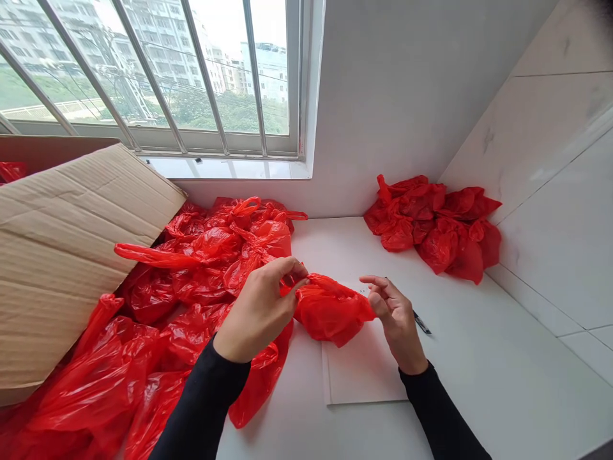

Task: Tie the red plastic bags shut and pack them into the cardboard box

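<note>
A small red plastic bag (332,313) is held up between my two hands, above a white notebook or pad. My left hand (263,303) is closed, with thumb and fingers pinching the bag's upper left edge. On the other side, my right hand (395,316) meets the bag's drawn-out right corner. Its index finger reaches out, apart from the thumb, and the bag's tip runs in behind the thumb, where the grip is partly hidden. Under the bag and right hand lies the white pad (361,380). A dark pen (422,323) lies beside my right hand, partly covered by it.
Many red plastic bags (191,287) are heaped at the left, spilling from a tilted cardboard box (71,249). Another pile of red bags (433,220) sits in the back right corner against the tiled wall (550,211). A barred window (191,76) is behind the white table (502,370).
</note>
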Demonstrator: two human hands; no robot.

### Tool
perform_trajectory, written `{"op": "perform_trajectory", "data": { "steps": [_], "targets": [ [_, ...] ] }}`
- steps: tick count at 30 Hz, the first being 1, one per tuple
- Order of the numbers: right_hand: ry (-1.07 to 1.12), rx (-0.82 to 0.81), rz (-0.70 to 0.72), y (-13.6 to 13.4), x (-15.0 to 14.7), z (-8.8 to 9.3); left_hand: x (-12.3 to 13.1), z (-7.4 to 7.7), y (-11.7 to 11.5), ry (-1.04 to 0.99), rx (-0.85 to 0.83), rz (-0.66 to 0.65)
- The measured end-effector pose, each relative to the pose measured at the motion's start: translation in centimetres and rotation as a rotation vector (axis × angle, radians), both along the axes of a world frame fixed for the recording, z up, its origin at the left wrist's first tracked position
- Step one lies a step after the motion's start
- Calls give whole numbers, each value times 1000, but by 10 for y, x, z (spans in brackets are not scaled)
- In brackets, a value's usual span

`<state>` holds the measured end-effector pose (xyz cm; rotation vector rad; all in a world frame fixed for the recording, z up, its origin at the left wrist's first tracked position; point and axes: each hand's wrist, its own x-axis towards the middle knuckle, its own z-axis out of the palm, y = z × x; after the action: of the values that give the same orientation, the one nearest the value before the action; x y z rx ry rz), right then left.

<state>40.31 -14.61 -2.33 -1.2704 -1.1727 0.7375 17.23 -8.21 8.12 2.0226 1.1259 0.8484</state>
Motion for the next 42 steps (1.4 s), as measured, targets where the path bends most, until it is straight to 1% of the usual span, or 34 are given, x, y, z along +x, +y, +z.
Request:
{"op": "perform_trajectory", "data": {
  "steps": [2, 4, 6, 9, 11, 12, 15, 17, 20, 23, 24, 26, 29, 30, 31, 33, 35, 39, 42],
  "targets": [
    [-110, 10, 96, -2, -5, 0, 1, 0, -1, -3, -1, -17],
    [-143, 49, 115, -2, -8, -1, -1, 0, 0, 17, 19, 5],
    [-65, 77, 31, 0, -8, -1, -5, 0, 2, 47, 38, 64],
    [144, 116, -160, 5, -3, -2, -11, 1, 5, 74, 31, 153],
    [226, 141, -221, 8, -1, -1, -10, 0, 4, 74, 47, 155],
    [236, 148, -225, 8, -1, -1, -7, 0, 2, 69, 65, 129],
    [216, 151, -175, 6, -3, 0, 4, -2, -6, 56, 100, -4],
    [201, 132, -123, 2, -4, 1, 12, -2, -11, 82, 90, -69],
    [150, 59, -47, -2, -4, 2, 17, 0, -15, 128, 62, -98],
    [78, 44, 15, -3, -4, 3, 18, 6, -17, 74, 61, -114],
    [84, 55, 16, -3, -4, 4, 17, 7, -17, 39, 68, -115],
    [187, 93, -27, -2, -5, 4, 16, 9, -16, -28, 80, -79],
    [439, 191, -179, 3, -4, 5, 13, 10, -12, -127, 88, 91],
    [509, 225, -206, 4, -3, 5, 12, 10, -10, -152, 89, 141],
    [556, 253, -213, 5, -2, 6, 11, 11, -9, -166, 88, 177],
    [586, 268, -175, 6, 1, 6, 9, 12, -10, -156, 81, 209],
    [576, 239, -129, 5, 2, 6, 9, 14, -14, -106, 79, 201],
    [577, 172, -86, 1, 2, 3, 14, 18, -27, 16, 114, 95],
    [563, 185, -42, -2, 2, 3, 13, 24, -34, 58, 112, 40]
  ]
}}
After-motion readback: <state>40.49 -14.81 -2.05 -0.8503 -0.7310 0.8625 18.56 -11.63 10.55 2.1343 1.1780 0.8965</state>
